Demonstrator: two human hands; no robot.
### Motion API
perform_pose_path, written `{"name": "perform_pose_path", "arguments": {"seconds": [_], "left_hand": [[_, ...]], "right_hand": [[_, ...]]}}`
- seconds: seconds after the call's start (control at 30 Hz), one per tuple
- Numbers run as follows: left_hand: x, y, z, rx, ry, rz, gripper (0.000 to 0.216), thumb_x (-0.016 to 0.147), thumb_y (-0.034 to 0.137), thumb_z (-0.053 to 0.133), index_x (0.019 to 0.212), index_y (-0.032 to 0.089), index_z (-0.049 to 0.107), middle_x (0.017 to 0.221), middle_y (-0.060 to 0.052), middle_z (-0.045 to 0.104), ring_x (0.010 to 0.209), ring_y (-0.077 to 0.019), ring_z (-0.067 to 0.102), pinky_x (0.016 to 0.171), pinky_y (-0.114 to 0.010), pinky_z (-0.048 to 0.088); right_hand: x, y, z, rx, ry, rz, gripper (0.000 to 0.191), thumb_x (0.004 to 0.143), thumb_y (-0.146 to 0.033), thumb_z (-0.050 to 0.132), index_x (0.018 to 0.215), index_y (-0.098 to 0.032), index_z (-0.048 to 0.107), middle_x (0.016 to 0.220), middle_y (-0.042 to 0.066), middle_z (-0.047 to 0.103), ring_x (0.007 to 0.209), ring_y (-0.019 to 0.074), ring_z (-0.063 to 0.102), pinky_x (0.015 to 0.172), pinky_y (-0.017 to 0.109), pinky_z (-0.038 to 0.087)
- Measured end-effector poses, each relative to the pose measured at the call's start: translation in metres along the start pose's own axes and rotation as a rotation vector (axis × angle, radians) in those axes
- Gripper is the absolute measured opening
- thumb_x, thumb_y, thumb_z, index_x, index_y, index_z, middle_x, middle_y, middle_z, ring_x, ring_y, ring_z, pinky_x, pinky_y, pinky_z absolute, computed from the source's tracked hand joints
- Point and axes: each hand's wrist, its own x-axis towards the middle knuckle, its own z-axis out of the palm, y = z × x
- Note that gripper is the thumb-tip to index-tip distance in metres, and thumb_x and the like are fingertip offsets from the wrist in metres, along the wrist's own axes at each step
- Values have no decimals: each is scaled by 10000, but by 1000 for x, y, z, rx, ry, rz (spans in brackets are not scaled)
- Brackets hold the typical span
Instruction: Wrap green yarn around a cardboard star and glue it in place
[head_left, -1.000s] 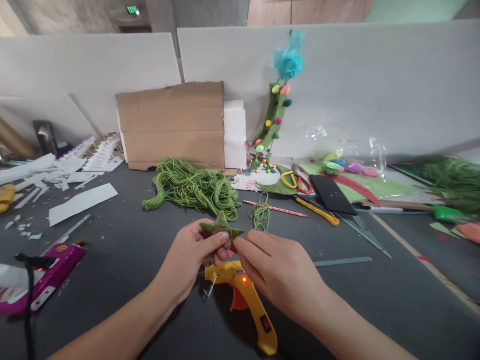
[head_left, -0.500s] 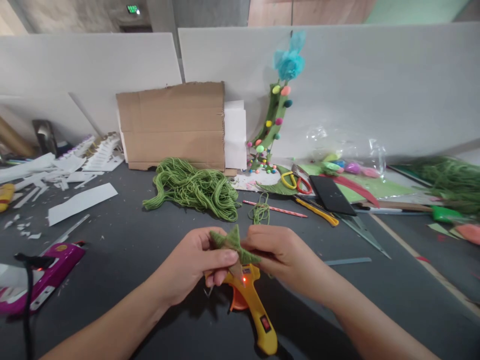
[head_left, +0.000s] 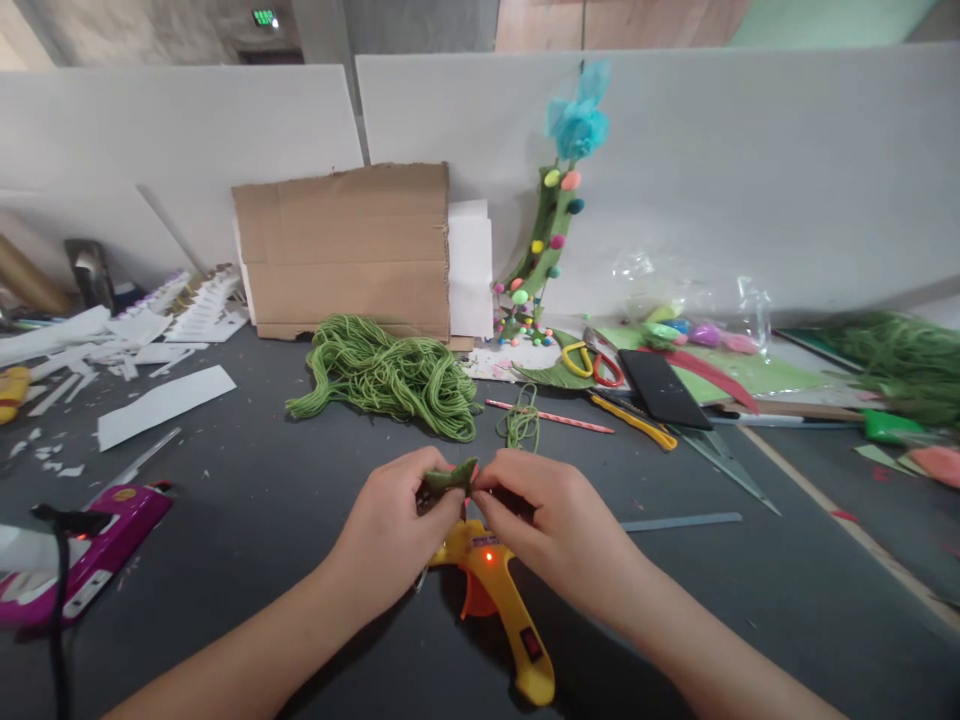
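A green yarn-wrapped cardboard star (head_left: 454, 474) is tilted between my hands, so only its upper edge shows. My left hand (head_left: 397, 510) is closed around its left side, thumb in front. The fingers of my right hand (head_left: 536, 505) pinch at the star's right edge; whether they also hold a yarn end is hidden. Just below my hands lies a yellow hot glue gun (head_left: 514, 610) with an orange trigger and a lit red light. Beyond them rest a small tangle of green yarn (head_left: 523, 420) and a large green skein (head_left: 390, 375).
Cardboard (head_left: 345, 255) leans at the back, beside a pom-pom cactus decoration (head_left: 551, 230). Scissors (head_left: 592, 362), a yellow cutter (head_left: 637, 421) and a pink pencil (head_left: 551, 417) lie to the right. A purple corded tool (head_left: 112, 535) and paper scraps (head_left: 67, 350) are left.
The star has been tipped, so its face and points are now mostly hidden. My right hand has shifted slightly left, its fingertips now meeting my left hand's at the star.
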Motion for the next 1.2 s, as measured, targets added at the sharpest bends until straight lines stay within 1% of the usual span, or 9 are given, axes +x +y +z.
{"name": "perform_pose_path", "arguments": {"seconds": [0.13,0.27,0.37,0.53,0.63,0.7,0.83,1.0,1.2], "left_hand": [[0,-1,-1,-176,2,-70,165,768,231,529,619,187,474,548,62,451,522,-99,409,489,-200,301],[2,-6,-1,-413,-30,-191,175,761,239,570,634,186,462,488,74,453,465,-79,401,453,-180,307],[5,-8,-1,-655,-26,-242,148,746,229,614,681,171,494,505,66,508,449,-59,416,438,-157,315],[7,-7,-3,-957,-57,-295,143,714,183,667,696,139,533,551,38,569,458,-34,463,433,-124,329],[6,-7,-4,-1043,-102,-303,121,714,172,674,696,126,563,562,34,561,451,-24,463,416,-114,321],[6,-7,-5,-1060,-146,-305,114,712,176,677,687,123,580,543,38,543,432,-21,452,400,-113,314],[4,-6,-6,-1031,-266,-296,112,714,207,675,686,128,600,496,37,529,395,-26,436,373,-119,297],[1,-5,-10,-926,-366,-292,139,694,231,677,697,132,580,499,39,518,365,-28,424,341,-127,269],[4,-6,-9,-611,-391,-236,131,714,245,633,690,157,539,511,52,487,397,-58,447,380,-159,296]], "right_hand": [[-4,1,5,-196,-8,-133,179,835,-123,445,689,-168,536,621,-13,502,551,113,440,504,221,284],[-6,4,8,-448,-8,-285,144,821,-134,447,701,-179,510,621,-9,503,529,120,424,480,244,228],[-6,7,8,-549,-26,-320,105,813,-115,454,765,-189,512,647,-12,521,531,122,428,483,257,212],[-6,12,5,-558,-26,-331,149,804,-75,423,782,-189,517,634,-14,511,518,125,415,474,262,212],[-3,12,5,-423,35,-330,198,846,-100,392,727,-177,531,603,-9,502,505,120,412,467,244,238],[-1,12,4,-255,31,-285,243,877,-132,380,701,-174,543,598,-7,514,516,112,438,481,217,280],[2,11,-1,-25,-74,-176,207,852,-132,424,700,-173,558,594,-23,517,541,99,466,521,187,328],[2,15,-8,24,-155,-182,216,835,-131,452,637,-165,528,549,-52,452,488,77,391,480,177,279],[5,14,-14,29,-199,-111,236,855,-176,466,628,-166,532,566,-44,483,509,82,412,481,178,292]]}}
